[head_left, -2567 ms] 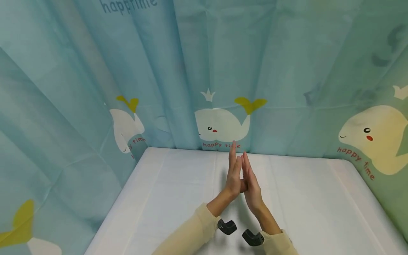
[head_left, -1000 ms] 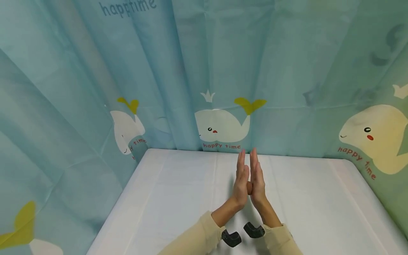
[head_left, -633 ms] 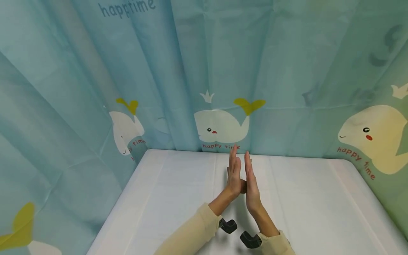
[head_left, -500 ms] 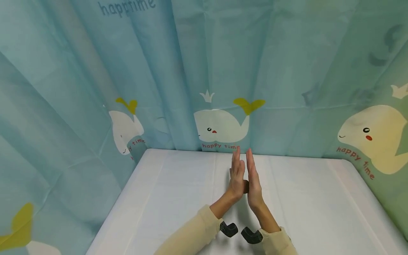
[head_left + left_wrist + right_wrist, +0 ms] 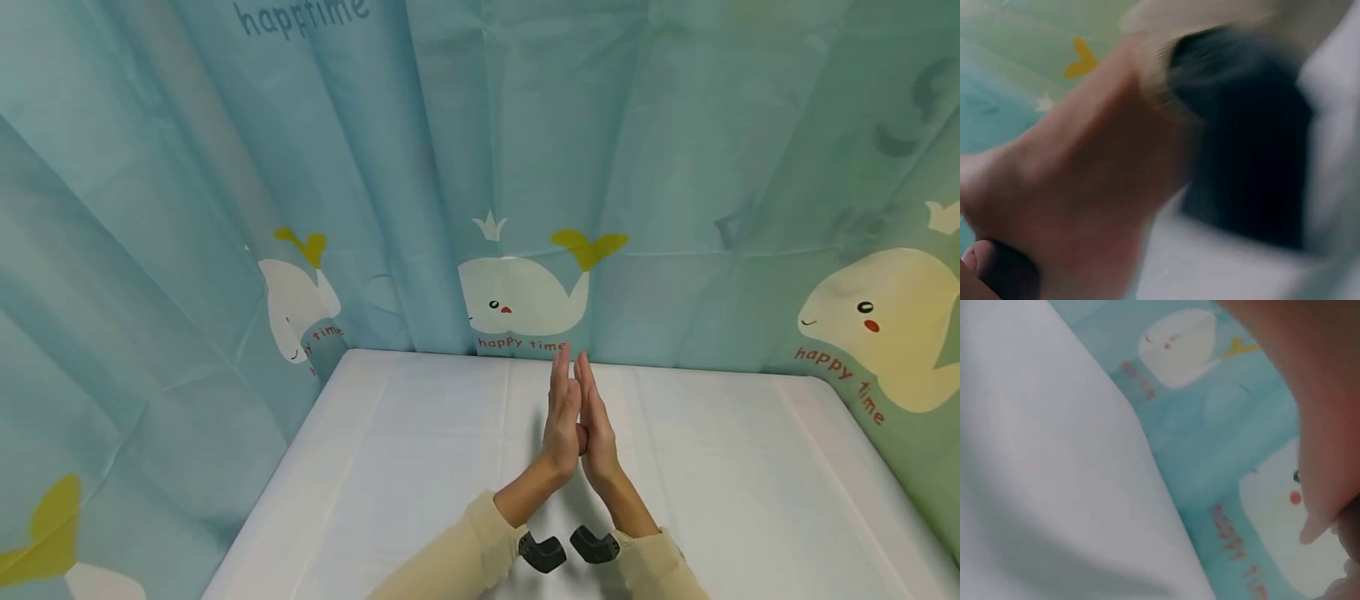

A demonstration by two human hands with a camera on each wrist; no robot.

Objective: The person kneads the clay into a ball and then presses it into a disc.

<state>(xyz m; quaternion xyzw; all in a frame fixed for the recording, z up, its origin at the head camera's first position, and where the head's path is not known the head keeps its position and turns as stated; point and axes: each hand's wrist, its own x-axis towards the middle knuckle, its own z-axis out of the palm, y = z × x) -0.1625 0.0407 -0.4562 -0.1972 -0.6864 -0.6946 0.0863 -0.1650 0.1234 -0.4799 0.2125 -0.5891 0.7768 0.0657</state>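
Blue-green whale-print fabric curtains [image 5: 675, 167] hang behind a white rectangular table [image 5: 420, 442]; above it, straight-fingered left hand [image 5: 561, 427] and right hand [image 5: 599, 435] sandwich a small brown rounded lump [image 5: 582, 439].

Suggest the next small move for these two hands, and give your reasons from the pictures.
I'd probably slide the left hand slightly forward against the right hand, staying close, to roll the lump. It sits between the two hands, whose fingers are straight rather than curled round it, so parting them could let it drop onto the table.
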